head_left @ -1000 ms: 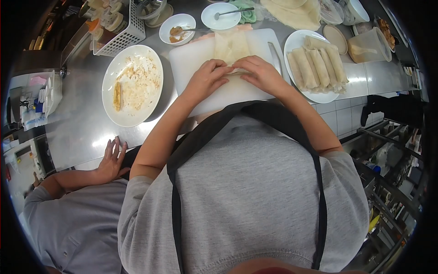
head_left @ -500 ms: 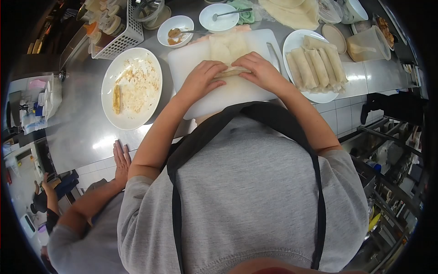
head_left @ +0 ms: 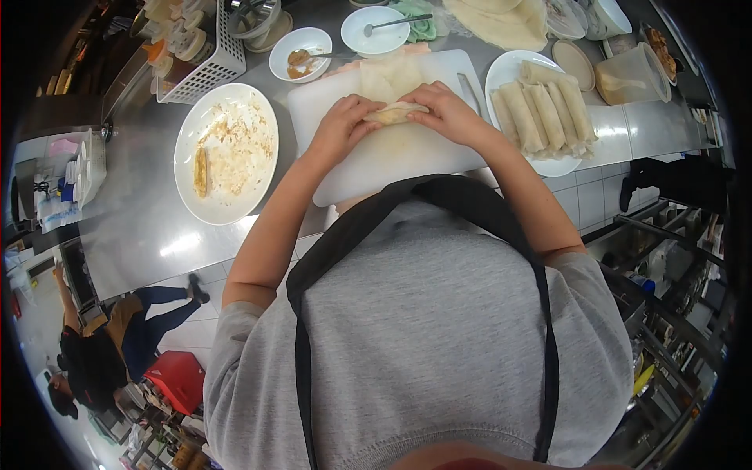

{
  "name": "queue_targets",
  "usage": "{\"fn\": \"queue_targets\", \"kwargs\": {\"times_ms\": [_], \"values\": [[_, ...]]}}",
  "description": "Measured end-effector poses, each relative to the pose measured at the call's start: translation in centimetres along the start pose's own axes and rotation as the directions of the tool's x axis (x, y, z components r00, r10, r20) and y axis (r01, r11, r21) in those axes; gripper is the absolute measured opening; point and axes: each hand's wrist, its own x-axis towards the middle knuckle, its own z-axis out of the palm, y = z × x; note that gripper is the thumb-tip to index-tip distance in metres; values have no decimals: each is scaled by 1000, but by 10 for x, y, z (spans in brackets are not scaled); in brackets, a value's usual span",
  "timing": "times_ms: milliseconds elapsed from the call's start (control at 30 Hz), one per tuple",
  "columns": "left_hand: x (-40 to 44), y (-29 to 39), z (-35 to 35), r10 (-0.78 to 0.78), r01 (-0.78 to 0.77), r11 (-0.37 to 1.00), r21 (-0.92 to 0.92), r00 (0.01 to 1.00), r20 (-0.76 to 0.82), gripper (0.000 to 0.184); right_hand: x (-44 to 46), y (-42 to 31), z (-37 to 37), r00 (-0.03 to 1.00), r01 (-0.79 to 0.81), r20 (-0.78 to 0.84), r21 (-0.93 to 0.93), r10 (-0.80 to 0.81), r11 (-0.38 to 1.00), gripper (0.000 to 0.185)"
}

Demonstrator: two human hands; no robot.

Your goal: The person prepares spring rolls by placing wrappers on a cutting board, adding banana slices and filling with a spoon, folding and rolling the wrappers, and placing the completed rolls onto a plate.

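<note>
Over the white cutting board (head_left: 352, 172), my left hand (head_left: 345, 129) is closed on the left end of a partly rolled wrapper (head_left: 395, 115). My right hand (head_left: 445, 113) grips its right end, fingers on top and thumb below. The flat part of the pale wrapper (head_left: 390, 76) stretches away behind the roll. On a white plate (head_left: 558, 167) to the right lie several finished rolls (head_left: 540, 116). The oval plate (head_left: 235, 192) at the left holds one yellow-brown strip (head_left: 201, 172) and crumbs.
A bowl with brown paste (head_left: 301, 56) and a bowl with a spoon (head_left: 376, 30) stand behind the board. A white basket of bottles (head_left: 205, 74) is back left, a clear tub (head_left: 634, 76) right. Another person (head_left: 98, 352) is at the far left.
Both hands have lifted slightly with the wrapper, now a thicker roll between them. The grey-clad person at the left has left view, showing a dark-clad person and a red container.
</note>
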Motion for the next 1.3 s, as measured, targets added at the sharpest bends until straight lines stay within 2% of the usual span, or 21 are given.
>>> {"fn": "queue_targets", "kwargs": {"times_ms": [33, 67, 100, 133, 267, 333, 367, 467, 533, 567, 633, 667, 733, 833, 967, 1000, 1067, 1133, 1200, 1300], "values": [[3, -3, -1, -67, 72, 992, -99, 996, 57, 32, 2, 6, 4, 999, 22, -38, 18, -21, 1000, 31], [6, -5, -3, -68, 73, 992, -99, 996, 56, 32, 2, 10, 7, 996, 45, -75, 35, -43, 998, 31], [12, -1, -9, -171, 194, 969, -152, 974, 150, 31, 2, 8, 7, 996, 47, -73, 35, -44, 998, 31], [16, 0, -13, -263, 314, 930, -193, 932, 248, 32, 2, 6, 9, 988, 48, -144, -19, -50, 999, 31], [24, -12, -12, -288, 354, 905, -237, 919, 270, 32, 1, -11, 10, 934, 66, -338, -153, -115, 986, 29], [24, -16, -10, -151, 175, 972, -155, 976, 156, 32, 0, -3, 14, 928, 101, -331, -222, -172, 970, 28], [24, -18, -10, -152, 176, 972, -154, 976, 158, 32, -1, 1, 16, 920, 134, -319, -289, -228, 948, 27], [25, -13, -10, -180, 202, 968, -150, 973, 147, 31, -3, -3, 13, 912, 158, -326, -276, -247, 948, 28], [25, -8, -6, -313, 316, 892, -323, 948, 63, 27, -3, -2, 12, 917, 154, -324, -249, -233, 956, 31], [25, -5, -4, -312, 315, 892, -323, 948, 64, 27, -3, -1, 11, 922, 150, -320, -223, -218, 963, 33], [24, 1, -2, -192, 156, 961, -231, 971, -146, 24, -3, 3, 12, 924, 135, -326, -206, -198, 969, 35], [24, -2, -1, -192, 155, 960, -231, 970, -146, 24, -2, 5, 12, 927, 121, -330, -190, -179, 974, 37], [22, -5, 1, 102, -85, 986, 145, 988, -117, 27, -1, 7, 12, 925, 120, -333, -198, -182, 973, 36], [18, -1, 2, 174, -143, 969, 202, 974, -147, 32, -1, 8, 13, 930, 103, -329, -191, -163, 976, 36], [9, 3, 5, 156, -121, 968, 219, 976, -151, 32, -6, 5, 14, 950, 101, -280, -158, -142, 982, 34], [5, 8, 5, 144, -120, 971, 208, 984, -103, 32, -13, 1, 12, 950, 102, -276, -159, -143, 982, 34], [-7, 16, 6, 127, -113, 974, 198, 990, -60, 32, -27, -9, 9, 983, 75, -163, -87, -89, 993, 33], [-20, 25, 9, 149, -140, 974, 178, 988, -37, 32, -26, -10, 1, 982, 133, -121, -102, -145, 986, 29], [-26, 28, 11, 135, -124, 980, 158, 989, -59, 32, -11, -7, -18, 972, 177, -75, -375, -221, 910, 24], [-26, 30, 14, 108, -92, 978, 188, 991, -79, 32, 58, -2, -43, 876, 149, -286, -604, -388, 783, 15]]}}
